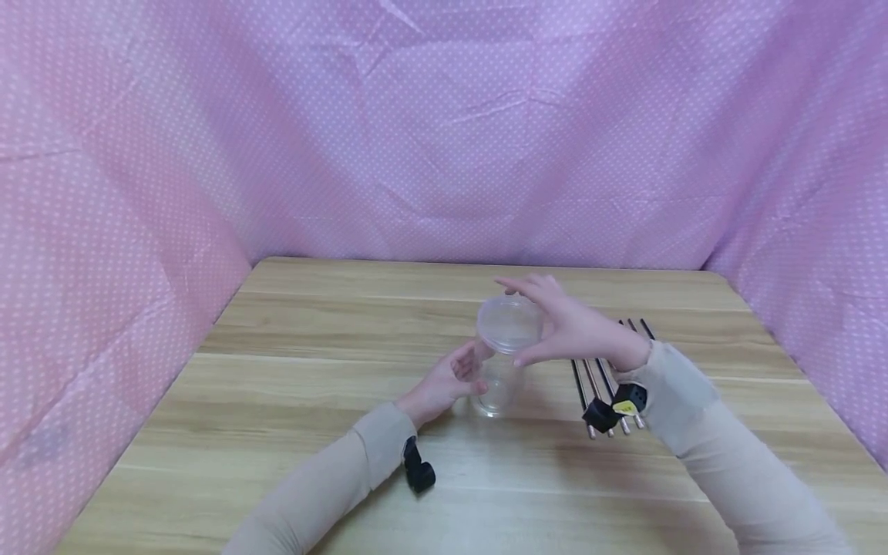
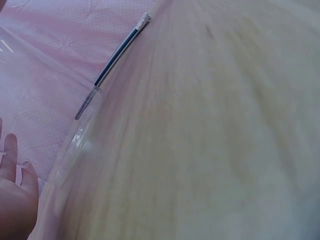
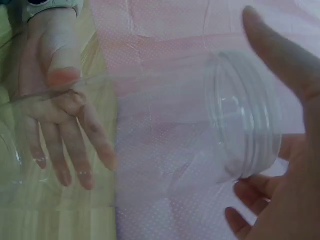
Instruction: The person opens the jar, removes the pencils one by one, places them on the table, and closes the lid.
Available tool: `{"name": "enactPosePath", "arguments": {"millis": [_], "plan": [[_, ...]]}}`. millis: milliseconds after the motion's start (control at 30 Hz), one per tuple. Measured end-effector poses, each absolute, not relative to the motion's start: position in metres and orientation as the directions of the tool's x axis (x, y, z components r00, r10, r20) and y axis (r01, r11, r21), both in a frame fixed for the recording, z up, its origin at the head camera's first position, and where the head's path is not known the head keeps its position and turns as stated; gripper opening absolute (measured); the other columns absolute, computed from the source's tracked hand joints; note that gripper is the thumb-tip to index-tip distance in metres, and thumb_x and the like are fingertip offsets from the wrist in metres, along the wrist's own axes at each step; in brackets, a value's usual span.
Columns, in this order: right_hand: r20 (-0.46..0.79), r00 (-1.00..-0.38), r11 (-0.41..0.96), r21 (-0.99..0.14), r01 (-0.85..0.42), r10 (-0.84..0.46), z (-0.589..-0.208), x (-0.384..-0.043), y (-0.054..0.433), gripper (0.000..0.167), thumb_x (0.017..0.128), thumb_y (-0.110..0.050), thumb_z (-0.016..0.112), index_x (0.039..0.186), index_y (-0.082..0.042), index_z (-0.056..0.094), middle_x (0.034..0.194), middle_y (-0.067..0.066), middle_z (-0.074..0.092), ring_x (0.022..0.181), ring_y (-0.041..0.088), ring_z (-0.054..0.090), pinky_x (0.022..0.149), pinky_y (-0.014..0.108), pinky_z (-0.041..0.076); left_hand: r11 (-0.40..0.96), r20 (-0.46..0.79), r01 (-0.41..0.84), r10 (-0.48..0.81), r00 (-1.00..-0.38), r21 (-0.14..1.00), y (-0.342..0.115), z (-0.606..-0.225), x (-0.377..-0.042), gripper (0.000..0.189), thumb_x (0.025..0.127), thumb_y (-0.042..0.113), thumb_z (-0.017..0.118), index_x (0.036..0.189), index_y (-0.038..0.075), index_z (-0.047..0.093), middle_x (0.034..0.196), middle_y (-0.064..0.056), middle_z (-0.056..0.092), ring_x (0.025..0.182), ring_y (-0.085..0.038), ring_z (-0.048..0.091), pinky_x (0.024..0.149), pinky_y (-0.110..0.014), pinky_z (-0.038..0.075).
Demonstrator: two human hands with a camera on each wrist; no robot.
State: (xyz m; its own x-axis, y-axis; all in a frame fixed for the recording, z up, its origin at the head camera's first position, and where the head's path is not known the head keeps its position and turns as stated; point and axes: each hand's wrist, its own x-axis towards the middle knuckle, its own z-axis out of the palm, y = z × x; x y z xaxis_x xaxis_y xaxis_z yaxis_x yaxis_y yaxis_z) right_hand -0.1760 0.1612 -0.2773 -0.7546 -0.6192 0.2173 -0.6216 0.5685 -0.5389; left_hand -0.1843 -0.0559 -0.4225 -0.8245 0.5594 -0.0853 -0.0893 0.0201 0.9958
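Note:
A clear plastic jar stands upright on the table, with a wide ridged top that looks like a clear lid. My left hand is at the jar's lower left side, thumb in front. Through the clear wall in the right wrist view, the fingers of the left hand look straight and spread. Around the ridged top, my right hand is held wide. Its thumb stands away from the rim, while fingertips touch or nearly touch the opposite edge.
Several slim dark-and-silver sticks, perhaps chopsticks, lie side by side on the wooden table under the right forearm. Pink dotted cloth hangs around the table's back and sides. Each wrist wears a black camera.

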Motion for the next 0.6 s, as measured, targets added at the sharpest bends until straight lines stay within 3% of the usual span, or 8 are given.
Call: {"name": "enactPosePath", "arguments": {"millis": [67, 133, 300, 500, 600], "plan": [[0.274, -0.747, 0.494, -0.606, -0.623, -0.606, -0.284, -0.177, 0.165, 0.094, 0.064, -0.015, 0.086, 0.142, -0.002, 0.036, 0.136, 0.020, 0.043, 0.124, 0.029, 0.036, 0.101, 0.055, 0.039, 0.016, -0.090, -0.097, 0.557, -0.826, 0.995, -0.056, -0.422, -0.184, 0.075, 0.086, 0.002, 0.064, 0.149, 0.008, 0.025, 0.154, -0.012, 0.028, 0.142, -0.030, 0.026, 0.119, -0.044, 0.020], [0.326, -0.740, 0.418, -0.661, -0.623, -0.588, -0.291, -0.178, 0.170, 0.087, 0.067, -0.007, 0.082, 0.141, 0.001, 0.037, 0.138, 0.020, 0.043, 0.126, 0.022, 0.035, 0.107, 0.044, 0.036, 0.007, -0.086, -0.099, 0.558, -0.826, 0.995, -0.056, -0.422, -0.183, 0.074, 0.086, 0.001, 0.064, 0.149, 0.007, 0.025, 0.154, -0.013, 0.028, 0.142, -0.030, 0.025, 0.119, -0.045, 0.019], [0.375, -0.729, 0.264, -0.758, -0.597, -0.573, -0.305, -0.182, 0.175, 0.072, 0.075, 0.003, 0.070, 0.139, 0.005, 0.037, 0.140, 0.021, 0.039, 0.126, 0.004, 0.032, 0.104, 0.018, 0.031, -0.004, -0.078, -0.096, 0.558, -0.826, 0.995, -0.056, -0.421, -0.184, 0.072, 0.086, -0.001, 0.063, 0.148, 0.006, 0.027, 0.153, -0.014, 0.030, 0.142, -0.032, 0.025, 0.119, -0.047, 0.018], [0.329, -0.744, 0.178, -0.841, -0.511, -0.581, -0.312, -0.180, 0.173, 0.060, 0.084, 0.003, 0.060, 0.138, 0.007, 0.036, 0.138, 0.005, 0.042, 0.120, 0.006, 0.042, 0.100, 0.018, 0.037, -0.007, -0.093, -0.117, 0.557, -0.825, 0.993, -0.056, -0.418, -0.183, 0.073, 0.086, -0.003, 0.062, 0.148, 0.005, 0.025, 0.154, -0.014, 0.029, 0.143, -0.031, 0.024, 0.120, -0.044, 0.018], [0.287, -0.763, 0.180, -0.868, -0.462, -0.579, -0.314, -0.180, 0.173, 0.058, 0.086, 0.001, 0.059, 0.139, 0.005, 0.036, 0.138, 0.007, 0.043, 0.118, 0.007, 0.046, 0.100, 0.022, 0.037, -0.002, -0.094, -0.115, 0.561, -0.822, 0.993, -0.057, -0.417, -0.183, 0.074, 0.085, -0.004, 0.062, 0.148, 0.004, 0.025, 0.154, -0.013, 0.028, 0.143, -0.030, 0.023, 0.120, -0.043, 0.019]]}}
